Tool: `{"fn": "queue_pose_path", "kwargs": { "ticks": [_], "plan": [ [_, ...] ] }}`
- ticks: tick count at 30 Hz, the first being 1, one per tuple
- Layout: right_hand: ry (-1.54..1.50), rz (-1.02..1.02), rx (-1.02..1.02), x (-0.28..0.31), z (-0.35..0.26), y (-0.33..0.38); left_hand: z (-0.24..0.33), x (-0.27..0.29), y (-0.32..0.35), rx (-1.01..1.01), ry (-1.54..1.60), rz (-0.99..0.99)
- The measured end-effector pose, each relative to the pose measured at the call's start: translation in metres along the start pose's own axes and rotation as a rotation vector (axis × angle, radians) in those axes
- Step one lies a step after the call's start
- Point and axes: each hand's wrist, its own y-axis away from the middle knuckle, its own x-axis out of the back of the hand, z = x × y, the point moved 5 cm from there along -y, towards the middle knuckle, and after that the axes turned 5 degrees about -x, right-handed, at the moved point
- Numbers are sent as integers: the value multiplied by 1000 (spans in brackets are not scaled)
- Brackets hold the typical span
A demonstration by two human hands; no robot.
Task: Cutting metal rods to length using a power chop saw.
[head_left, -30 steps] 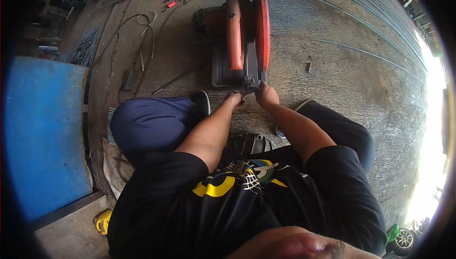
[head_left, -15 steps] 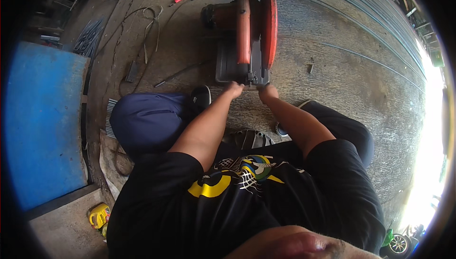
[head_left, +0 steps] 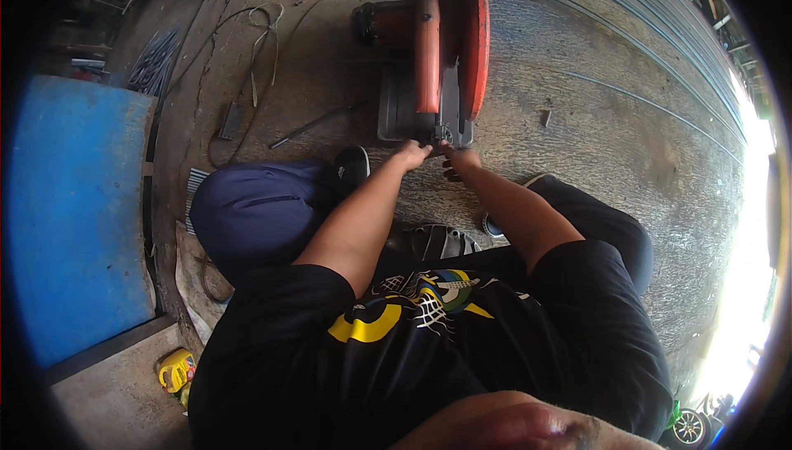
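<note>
A red cut-off saw (head_left: 427, 62) stands on the floor in front of me, its large round blade guard (head_left: 473, 46) on the right side. My left hand (head_left: 410, 155) is at the front edge of the saw's dark metal base (head_left: 396, 124), its fingers closed by the small clamp fitting (head_left: 442, 132); whatever they hold is hidden. From the right, my right hand (head_left: 463, 163) reaches the same fitting. One fingertip comes up to it, while the other fingers hang apart below, with nothing visible in them.
Long thin metal rods (head_left: 627, 46) run along the far and right floor. A cord (head_left: 256, 79), a dark block (head_left: 230, 120) and a dark bar (head_left: 305, 128) lie left of the saw. A blue panel (head_left: 78, 219) stands at far left, a yellow object (head_left: 175, 370) below it.
My right hand has shifted from the base's front edge in toward the clamp fitting, its lower fingers now spread. My left hand moved slightly right. The whole view shifted a little.
</note>
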Motion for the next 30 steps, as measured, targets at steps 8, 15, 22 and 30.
{"fn": "queue_pose_path", "kwargs": {
  "ticks": [8, 15, 22, 30],
  "plan": [
    [879, 414, 340, 2, -17, 14, 37, 8, 10, 88, -273, 106],
    [1070, 204, 277, -41, -12, 30, 68, 8, 22, 71, -352, 123],
    [819, 228, 91, -29, -20, 35, 53, 14, -1, 70, -124, -107],
    [197, -10, 163, -28, 5, -16, -27, -6, -24, 29, 313, -18]
  ]
}}
